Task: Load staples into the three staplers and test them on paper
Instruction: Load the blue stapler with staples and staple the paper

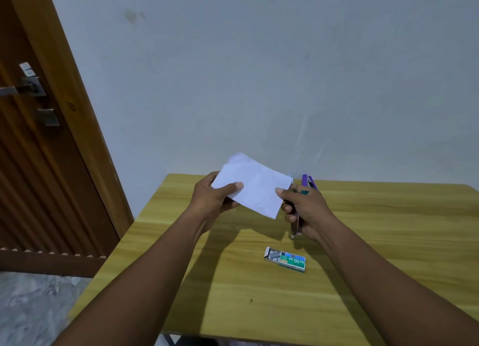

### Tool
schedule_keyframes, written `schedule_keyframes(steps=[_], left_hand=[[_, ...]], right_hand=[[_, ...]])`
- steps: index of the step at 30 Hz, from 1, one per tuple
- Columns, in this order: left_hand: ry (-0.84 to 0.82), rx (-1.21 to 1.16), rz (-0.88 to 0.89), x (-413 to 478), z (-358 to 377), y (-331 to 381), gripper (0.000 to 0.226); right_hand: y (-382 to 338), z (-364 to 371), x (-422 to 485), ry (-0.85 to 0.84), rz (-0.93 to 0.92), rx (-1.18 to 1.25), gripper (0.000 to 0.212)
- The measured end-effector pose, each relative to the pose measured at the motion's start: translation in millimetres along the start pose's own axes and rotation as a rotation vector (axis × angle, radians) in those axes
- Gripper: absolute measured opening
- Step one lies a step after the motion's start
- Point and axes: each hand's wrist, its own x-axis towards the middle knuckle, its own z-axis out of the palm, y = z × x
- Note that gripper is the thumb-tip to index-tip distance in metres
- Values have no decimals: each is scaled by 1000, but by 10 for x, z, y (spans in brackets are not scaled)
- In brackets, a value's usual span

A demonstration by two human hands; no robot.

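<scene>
A folded white paper is held up over the far side of the wooden table. My left hand pinches its left edge. My right hand touches the paper's right edge with the thumb and grips a dark stapler that points down. A purple stapler stands behind my right hand, partly hidden. A trace of green shows at my right fingers; what it is I cannot tell. An open green staple box marked No.10 lies on the table below my hands.
The table stands against a grey wall. A brown wooden door with a metal latch is at the left. Grey floor shows at the lower left beside the table's edge.
</scene>
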Motion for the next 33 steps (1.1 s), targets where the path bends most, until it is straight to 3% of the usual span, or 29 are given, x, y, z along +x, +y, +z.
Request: schedule_keyframes(steps=[3, 6, 11, 14, 16, 18, 24, 30, 33], left_hand=[[-14, -173, -52, -34, 112, -124, 49], [-59, -78, -67, -76, 240, -289, 41], [56, 21, 32, -5, 263, -264, 29], [82, 70, 62, 36, 200, -196, 29], [80, 108, 80, 41, 187, -166, 27], [69, 126, 99, 38, 191, -147, 25], [-30, 206, 134, -19, 214, -91, 24], [-50, 327, 171, -35, 212, -92, 25], [22, 328, 137, -7, 169, -119, 18]], right_hand=[[1, 95, -15, 89, -90, 43, 17], [-14, 175, -56, 84, -114, -28, 16], [-76, 63, -102, -184, 196, -46, 24], [-106, -73, -149, -265, 292, -294, 26], [-100, -91, -162, -311, 245, -321, 37], [-85, -67, -140, -319, 188, -143, 46], [-24, 106, -105, -313, 90, 27, 42], [29, 156, -53, -238, 9, -165, 65], [25, 123, -28, -236, -14, -251, 60]])
